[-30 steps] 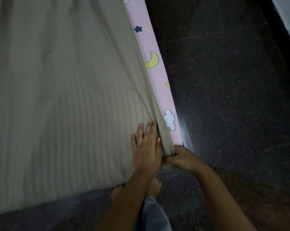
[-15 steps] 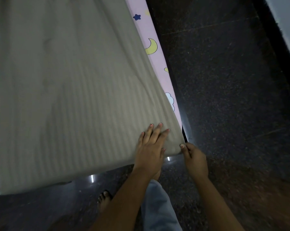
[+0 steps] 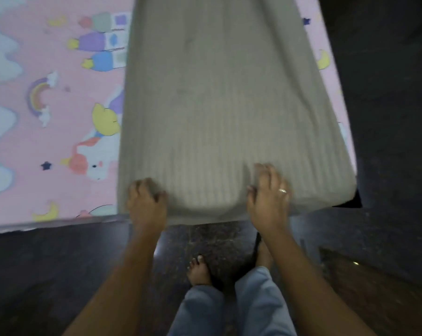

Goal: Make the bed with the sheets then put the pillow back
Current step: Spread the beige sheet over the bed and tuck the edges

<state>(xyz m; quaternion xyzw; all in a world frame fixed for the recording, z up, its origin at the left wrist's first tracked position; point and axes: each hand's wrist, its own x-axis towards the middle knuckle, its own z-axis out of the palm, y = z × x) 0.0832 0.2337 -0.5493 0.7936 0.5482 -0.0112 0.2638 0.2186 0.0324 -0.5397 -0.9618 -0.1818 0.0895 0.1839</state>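
Jeans (image 3: 229,309) and one bare foot (image 3: 199,270) on a dark floor (image 3: 59,263), at the near edge of the bed (image 3: 47,223).

Left grip (image 3: 146,202): fingers curled over the near hem of the grey sheet (image 3: 217,105), holding it at its left corner. Right grip (image 3: 268,197): fingers bent down into the cloth further right, thumb at the hem, with a pucker raised beside them. Ring (image 3: 282,190) on this one. Both are blurred, so how deep the hold goes is unclear.

The grey sheet lies as a narrow strip along the bed's right side, over the pink sheet (image 3: 47,141), and its hem sags just past the near edge. The left half of the bed shows only pink print. No pillow in view.

Risks, as judged:
- The two holds sit close together. A hard pull likely bunches the middle and drags the strip off the near edge.
- The right corner is unheld and hangs at the bed's side, so it may slide to the floor.
- Friction may rumple the pink sheet beneath.
- If the grey sheet is folded, spreading it from here needs one layer separated. Grabbing all the layers just shifts the strip.
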